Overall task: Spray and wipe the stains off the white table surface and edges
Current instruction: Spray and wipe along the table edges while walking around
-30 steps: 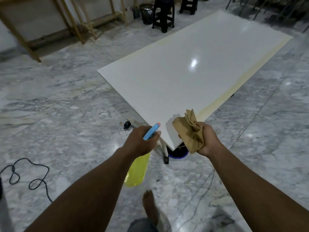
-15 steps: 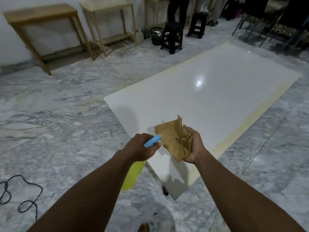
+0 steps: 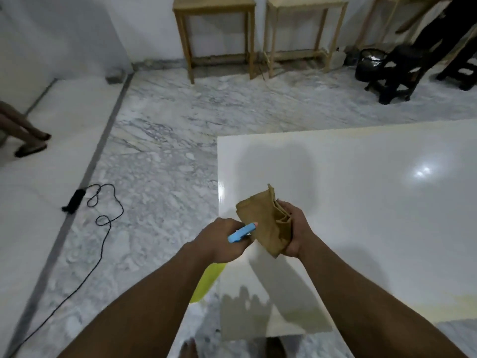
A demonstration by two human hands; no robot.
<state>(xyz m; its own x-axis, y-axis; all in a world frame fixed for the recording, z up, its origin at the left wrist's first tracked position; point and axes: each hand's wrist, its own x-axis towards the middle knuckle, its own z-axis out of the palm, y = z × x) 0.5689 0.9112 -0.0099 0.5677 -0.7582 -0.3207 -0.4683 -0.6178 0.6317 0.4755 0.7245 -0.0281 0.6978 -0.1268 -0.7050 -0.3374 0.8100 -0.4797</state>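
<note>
White table [image 3: 361, 208], a glossy flat slab, spans 1 to 5 o'clock; both hands are above its near left corner.

Left hand [image 3: 219, 241] at 6 o'clock is clenched round the spray bottle [image 3: 241, 231]: hard blue plastic head, translucent yellow body hanging below the fist, off the table's left edge. Right hand [image 3: 294, 233] at 5 o'clock has its fingers curled round a folded tan cloth [image 3: 260, 223], soft and creased. Nozzle points at the cloth, nearly touching it. Risks, my judgement: a squeeze now soaks the cloth, not the tabletop; the glare spot [image 3: 422, 172] at 3 o'clock may hide faint stains; the yellowish edge bands could get skipped. Black cable [image 3: 103, 228] at 9 o'clock loops over the veined marble floor [image 3: 167, 151], a trip hazard when circling the edges. Pale wooden tables [image 3: 214, 29] at 12 o'clock, black stool [image 3: 397, 71] at 2 o'clock.
</note>
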